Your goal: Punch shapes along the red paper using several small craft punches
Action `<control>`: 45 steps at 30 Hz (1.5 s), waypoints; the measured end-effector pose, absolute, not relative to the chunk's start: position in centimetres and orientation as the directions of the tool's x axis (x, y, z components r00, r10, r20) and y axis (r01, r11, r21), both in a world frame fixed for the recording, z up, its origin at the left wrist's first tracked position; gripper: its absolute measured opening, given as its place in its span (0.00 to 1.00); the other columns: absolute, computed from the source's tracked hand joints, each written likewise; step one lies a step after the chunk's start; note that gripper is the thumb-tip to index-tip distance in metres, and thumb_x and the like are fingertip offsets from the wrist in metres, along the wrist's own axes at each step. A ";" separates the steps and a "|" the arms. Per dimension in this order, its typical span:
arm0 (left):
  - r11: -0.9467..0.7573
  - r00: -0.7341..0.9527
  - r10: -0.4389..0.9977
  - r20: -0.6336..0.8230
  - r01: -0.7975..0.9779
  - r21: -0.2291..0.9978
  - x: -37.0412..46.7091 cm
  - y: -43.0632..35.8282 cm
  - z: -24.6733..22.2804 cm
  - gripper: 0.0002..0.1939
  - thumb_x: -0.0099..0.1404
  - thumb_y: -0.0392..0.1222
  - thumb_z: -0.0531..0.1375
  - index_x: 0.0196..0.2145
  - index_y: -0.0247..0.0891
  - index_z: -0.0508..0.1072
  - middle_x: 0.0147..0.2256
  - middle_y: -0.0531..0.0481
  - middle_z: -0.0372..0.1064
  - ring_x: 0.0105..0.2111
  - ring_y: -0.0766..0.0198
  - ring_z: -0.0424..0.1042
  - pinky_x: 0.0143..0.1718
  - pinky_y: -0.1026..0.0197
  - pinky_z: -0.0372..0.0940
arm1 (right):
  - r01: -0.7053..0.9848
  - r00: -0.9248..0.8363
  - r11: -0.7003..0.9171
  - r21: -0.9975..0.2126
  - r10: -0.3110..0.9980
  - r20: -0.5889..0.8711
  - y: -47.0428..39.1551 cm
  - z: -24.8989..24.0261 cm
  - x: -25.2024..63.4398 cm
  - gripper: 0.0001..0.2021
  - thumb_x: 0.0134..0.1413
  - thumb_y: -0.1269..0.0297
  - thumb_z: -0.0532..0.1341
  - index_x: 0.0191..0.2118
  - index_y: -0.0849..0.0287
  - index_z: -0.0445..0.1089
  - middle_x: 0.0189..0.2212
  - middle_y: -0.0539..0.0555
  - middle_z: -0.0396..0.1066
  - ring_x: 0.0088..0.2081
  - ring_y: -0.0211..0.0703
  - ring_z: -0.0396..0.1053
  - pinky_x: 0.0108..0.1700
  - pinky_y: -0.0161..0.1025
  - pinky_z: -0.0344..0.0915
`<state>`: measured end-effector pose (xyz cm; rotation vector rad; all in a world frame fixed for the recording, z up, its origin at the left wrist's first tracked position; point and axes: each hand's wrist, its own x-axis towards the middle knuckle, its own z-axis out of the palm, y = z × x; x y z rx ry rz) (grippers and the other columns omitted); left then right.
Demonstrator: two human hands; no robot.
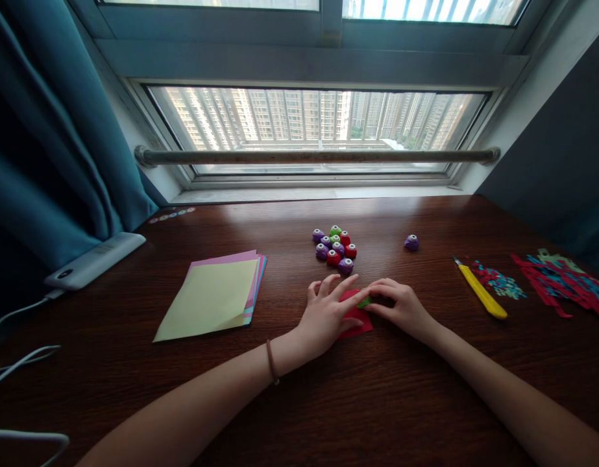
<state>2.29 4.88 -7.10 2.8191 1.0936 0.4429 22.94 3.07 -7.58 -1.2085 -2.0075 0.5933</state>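
Observation:
A small red paper (360,324) lies on the table, partly under my left hand (327,314). That hand is spread, its index finger and thumb reaching over the paper. From the right, my right hand (399,306) pinches a small green piece (364,302) at the paper's upper edge, and my left fingertip touches it too. Just beyond my hands sits a cluster of small purple, red and green figures with eye-like tops (337,248). One more purple figure (411,242) stands apart to the right.
Stacked coloured paper (211,295) lies at left, near a white power strip (97,259) and cables. On the right are a yellow cutter (481,290), tiny paper bits (501,281) and red and blue paper strips (566,285). A window with a metal bar (318,157) is behind the table.

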 end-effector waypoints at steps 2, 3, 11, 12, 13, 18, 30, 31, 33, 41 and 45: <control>-0.749 0.707 0.662 0.249 0.636 0.184 2.2 4.9 -7.0 0.29 0.62 0.52 0.56 0.57 0.61 0.48 0.60 0.55 0.46 0.56 0.48 0.45 0.51 0.42 0.47 | 0.563 -0.311 0.451 -0.693 0.892 0.328 3.1 -7.6 23.0 0.08 0.51 0.61 0.62 0.38 0.57 0.70 0.37 0.53 0.69 0.39 0.43 0.66 0.41 0.41 0.64; -0.755 0.710 0.655 0.258 0.630 0.183 2.2 4.9 -6.9 0.27 0.63 0.52 0.55 0.57 0.61 0.48 0.60 0.56 0.46 0.57 0.48 0.45 0.52 0.42 0.46 | 0.562 -0.315 0.445 -0.697 0.894 0.318 3.1 -7.6 23.1 0.09 0.50 0.61 0.62 0.38 0.57 0.70 0.36 0.53 0.69 0.39 0.43 0.66 0.41 0.41 0.63; -0.789 0.736 0.610 0.292 0.596 0.147 2.0 4.8 -6.4 0.21 0.67 0.54 0.47 0.57 0.56 0.53 0.58 0.56 0.50 0.58 0.52 0.43 0.56 0.40 0.35 | 0.321 -0.063 0.200 -0.926 0.980 0.190 4.5 -5.9 22.2 0.16 0.53 0.56 0.57 0.45 0.59 0.65 0.42 0.56 0.68 0.40 0.45 0.67 0.40 0.41 0.65; -0.789 0.737 0.610 0.290 0.596 0.148 2.0 4.8 -6.4 0.21 0.67 0.54 0.47 0.57 0.56 0.53 0.58 0.56 0.50 0.58 0.52 0.43 0.56 0.40 0.35 | 0.343 -0.004 0.203 -0.917 0.977 0.215 4.9 -5.4 21.7 0.14 0.54 0.57 0.56 0.42 0.60 0.66 0.40 0.57 0.69 0.40 0.45 0.67 0.41 0.42 0.65; -0.789 0.737 0.611 0.288 0.596 0.149 2.1 4.8 -6.4 0.21 0.67 0.54 0.47 0.57 0.56 0.53 0.58 0.55 0.51 0.59 0.52 0.42 0.56 0.39 0.34 | 0.386 0.039 0.210 -0.898 0.969 0.244 5.3 -5.0 21.1 0.13 0.55 0.57 0.55 0.40 0.61 0.67 0.38 0.57 0.69 0.39 0.45 0.67 0.41 0.42 0.64; -0.776 0.726 0.627 0.282 0.612 0.151 2.1 4.8 -6.5 0.22 0.66 0.55 0.49 0.56 0.54 0.55 0.59 0.51 0.49 0.59 0.47 0.40 0.55 0.36 0.36 | 0.596 0.000 0.291 -0.748 0.932 0.363 6.3 -4.3 19.5 0.07 0.53 0.70 0.52 0.36 0.61 0.65 0.35 0.55 0.68 0.34 0.42 0.66 0.37 0.41 0.64; -0.776 0.735 0.630 0.250 0.597 0.200 1.9 5.1 -5.7 0.20 0.67 0.49 0.48 0.56 0.57 0.55 0.60 0.53 0.45 0.60 0.46 0.35 0.54 0.33 0.33 | 0.604 -0.688 0.784 -0.140 0.602 0.406 -2.8 -5.9 20.5 0.16 0.57 0.75 0.50 0.51 0.67 0.62 0.47 0.60 0.65 0.51 0.48 0.59 0.53 0.45 0.61; -0.777 0.736 0.629 0.250 0.596 0.202 1.9 5.0 -5.7 0.20 0.67 0.49 0.48 0.56 0.57 0.55 0.60 0.53 0.45 0.60 0.46 0.35 0.54 0.32 0.33 | 0.612 -0.695 0.781 -0.128 0.607 0.386 -2.9 -6.0 20.3 0.17 0.58 0.73 0.50 0.53 0.68 0.61 0.49 0.60 0.64 0.53 0.48 0.57 0.55 0.44 0.59; -0.776 0.735 0.631 0.248 0.598 0.199 2.0 5.0 -5.7 0.20 0.68 0.49 0.48 0.56 0.56 0.54 0.60 0.53 0.45 0.60 0.46 0.35 0.54 0.32 0.33 | 0.644 -0.688 0.756 -0.115 0.638 0.346 -2.7 -6.4 19.9 0.17 0.59 0.69 0.51 0.53 0.67 0.61 0.51 0.59 0.62 0.54 0.48 0.57 0.55 0.45 0.59; -0.775 0.738 0.632 0.236 0.603 0.189 2.1 5.0 -5.7 0.21 0.67 0.47 0.50 0.57 0.57 0.53 0.60 0.54 0.45 0.60 0.46 0.35 0.54 0.32 0.33 | 0.713 -0.634 0.687 -0.141 0.717 0.289 -2.7 -7.0 20.1 0.18 0.60 0.66 0.51 0.53 0.66 0.62 0.51 0.58 0.63 0.52 0.50 0.59 0.53 0.48 0.61; -0.776 0.745 0.631 0.215 0.604 0.183 2.1 5.0 -5.7 0.22 0.67 0.46 0.50 0.57 0.56 0.52 0.60 0.53 0.45 0.60 0.45 0.35 0.54 0.31 0.32 | 0.711 -0.623 0.682 -0.174 0.724 0.296 -2.6 -6.9 20.0 0.18 0.59 0.65 0.52 0.53 0.65 0.62 0.50 0.58 0.63 0.52 0.50 0.59 0.53 0.49 0.61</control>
